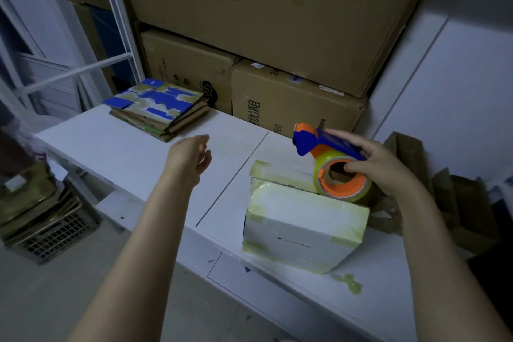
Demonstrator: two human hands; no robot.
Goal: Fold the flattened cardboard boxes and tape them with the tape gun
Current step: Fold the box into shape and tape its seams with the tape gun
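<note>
Blue and orange plastic marks the tape gun (327, 147), which you hold in your right hand (380, 166) at the right of the white table (125, 153). Your fingers lie curled over its blue body and your thumb sits at the orange core of the yellowish tape roll (324, 175). The roll touches the far edge of the white box (299, 230), which lies closed on the near right part of the table with yellowish tape along its edges and corners.

Your left hand (191, 158) reaches out over the middle of the table, fingers loosely bent and holding nothing. It hangs apart from the stack of flattened boxes (158, 111), which lies at the far left corner of the table; the top one is printed in blue and pale green.

Large brown cartons (263, 22) are stacked along the far side, behind the stack and the tape gun. A crumpled scrap of tape (349, 283) lies on the table just near of the white box. Brown folded boxes (466, 203) stand to the right of your right hand. On the floor at the left, a dark crate (55, 239) holds more flat cardboard.
</note>
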